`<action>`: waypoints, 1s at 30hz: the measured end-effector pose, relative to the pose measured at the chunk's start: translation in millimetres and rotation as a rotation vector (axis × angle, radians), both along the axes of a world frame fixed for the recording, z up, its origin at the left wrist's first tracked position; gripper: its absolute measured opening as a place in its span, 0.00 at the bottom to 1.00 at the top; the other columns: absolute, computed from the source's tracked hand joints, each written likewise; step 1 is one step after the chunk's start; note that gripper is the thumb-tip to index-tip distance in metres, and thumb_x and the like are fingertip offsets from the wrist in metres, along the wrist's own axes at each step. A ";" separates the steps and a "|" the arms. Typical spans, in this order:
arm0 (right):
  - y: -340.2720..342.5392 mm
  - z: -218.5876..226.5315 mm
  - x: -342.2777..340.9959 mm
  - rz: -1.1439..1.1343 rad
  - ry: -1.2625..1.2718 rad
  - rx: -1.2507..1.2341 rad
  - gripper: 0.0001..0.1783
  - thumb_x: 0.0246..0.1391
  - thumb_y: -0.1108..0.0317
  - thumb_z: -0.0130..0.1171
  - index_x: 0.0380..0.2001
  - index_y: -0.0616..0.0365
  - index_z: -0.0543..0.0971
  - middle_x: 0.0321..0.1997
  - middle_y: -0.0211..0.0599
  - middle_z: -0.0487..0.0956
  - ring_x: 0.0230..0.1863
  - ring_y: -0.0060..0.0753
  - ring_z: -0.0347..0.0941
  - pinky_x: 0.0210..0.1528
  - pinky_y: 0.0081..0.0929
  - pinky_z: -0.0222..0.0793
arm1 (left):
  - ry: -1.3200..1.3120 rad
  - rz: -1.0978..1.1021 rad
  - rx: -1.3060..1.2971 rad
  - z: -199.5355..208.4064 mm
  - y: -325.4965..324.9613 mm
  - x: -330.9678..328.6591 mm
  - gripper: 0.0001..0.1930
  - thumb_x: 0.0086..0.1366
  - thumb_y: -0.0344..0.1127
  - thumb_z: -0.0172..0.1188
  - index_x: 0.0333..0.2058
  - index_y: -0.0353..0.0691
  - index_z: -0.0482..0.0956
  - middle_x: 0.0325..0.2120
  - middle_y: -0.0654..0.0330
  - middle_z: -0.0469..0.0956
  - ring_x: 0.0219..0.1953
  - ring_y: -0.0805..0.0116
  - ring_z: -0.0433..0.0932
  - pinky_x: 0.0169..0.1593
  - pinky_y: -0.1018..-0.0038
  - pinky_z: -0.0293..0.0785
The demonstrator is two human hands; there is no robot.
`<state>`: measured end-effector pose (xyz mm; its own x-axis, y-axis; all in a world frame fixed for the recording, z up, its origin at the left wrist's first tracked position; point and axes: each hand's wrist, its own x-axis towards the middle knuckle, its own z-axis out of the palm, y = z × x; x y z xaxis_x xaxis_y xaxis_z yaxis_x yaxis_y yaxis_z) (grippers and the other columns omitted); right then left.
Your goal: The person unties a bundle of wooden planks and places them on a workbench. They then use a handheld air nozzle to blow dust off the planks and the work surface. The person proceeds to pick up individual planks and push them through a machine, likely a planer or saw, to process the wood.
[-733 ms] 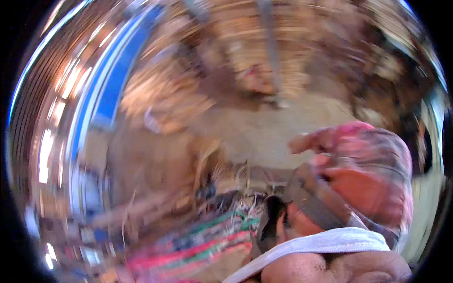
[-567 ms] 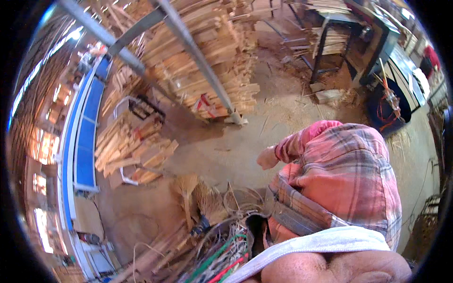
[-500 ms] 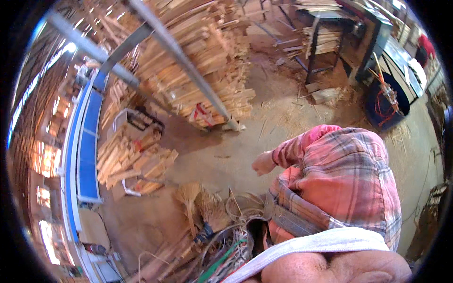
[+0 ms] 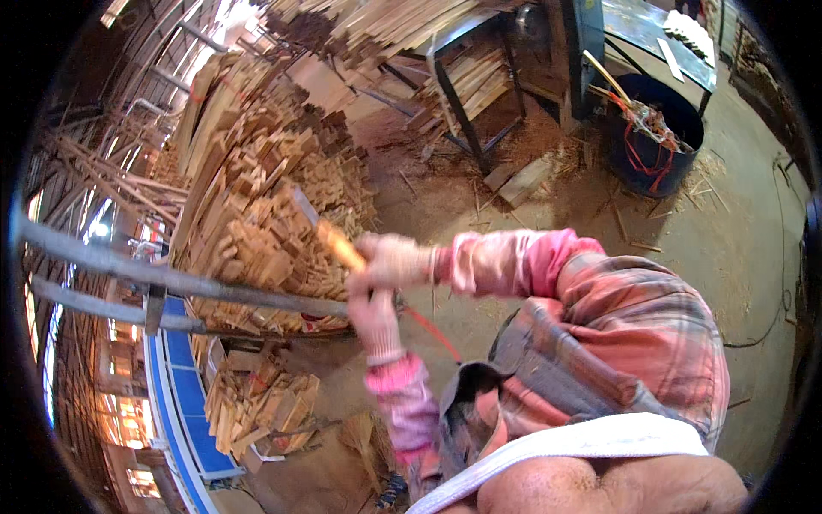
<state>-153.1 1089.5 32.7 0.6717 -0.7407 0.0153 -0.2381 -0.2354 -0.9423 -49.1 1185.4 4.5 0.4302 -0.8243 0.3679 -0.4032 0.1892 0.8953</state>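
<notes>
My right hand (image 4: pixel 398 261) is closed around the orange-yellow handle of a hand tool (image 4: pixel 340 246). A narrow grey flat blade points up and to the left from it; blur hides whether it is a knife or a chisel. Just below, my left hand (image 4: pixel 375 319) has its fingers curled close against the handle's lower end and my right hand. What the left fingers grip is hidden. A thin red strip (image 4: pixel 432 332) runs from beside my left wrist down toward my waist. Both arms wear pink sleeves.
A big stack of wood strips (image 4: pixel 265 206) lies beyond my hands, behind a metal bar (image 4: pixel 248 295). A smaller wood pile (image 4: pixel 261 403) sits lower left by a blue panel (image 4: pixel 190 377). A dark blue tub (image 4: pixel 629 167) and a metal-framed table (image 4: pixel 454 107) stand farther off.
My view has turned and shifted. My left hand has come into view, and my right hand has moved left to meet it. The handled tool now shows in my right hand.
</notes>
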 end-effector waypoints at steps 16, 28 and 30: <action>-440.1 39.7 -182.3 -0.641 0.182 -0.010 0.24 0.54 0.50 0.60 0.35 0.66 0.81 0.25 0.37 0.78 0.26 0.32 0.75 0.29 0.34 0.69 | 0.514 -0.880 0.563 -142.7 -249.2 -134.8 0.13 0.67 0.34 0.59 0.48 0.37 0.79 0.26 0.68 0.74 0.26 0.79 0.70 0.32 0.79 0.68; -673.9 151.4 -98.6 -0.645 0.262 -0.392 0.19 0.53 0.56 0.59 0.27 0.64 0.79 0.19 0.37 0.77 0.19 0.33 0.76 0.21 0.37 0.72 | 0.353 -0.441 0.566 -167.9 -335.8 -76.9 0.17 0.67 0.32 0.60 0.53 0.36 0.78 0.35 0.68 0.81 0.34 0.82 0.75 0.40 0.82 0.73; -690.3 164.3 -80.9 -0.658 0.311 -0.426 0.19 0.53 0.55 0.59 0.29 0.64 0.80 0.20 0.38 0.78 0.19 0.34 0.76 0.21 0.37 0.72 | 0.336 -0.358 0.574 -170.5 -334.7 -65.7 0.17 0.68 0.33 0.59 0.54 0.37 0.78 0.36 0.67 0.81 0.36 0.82 0.76 0.42 0.80 0.73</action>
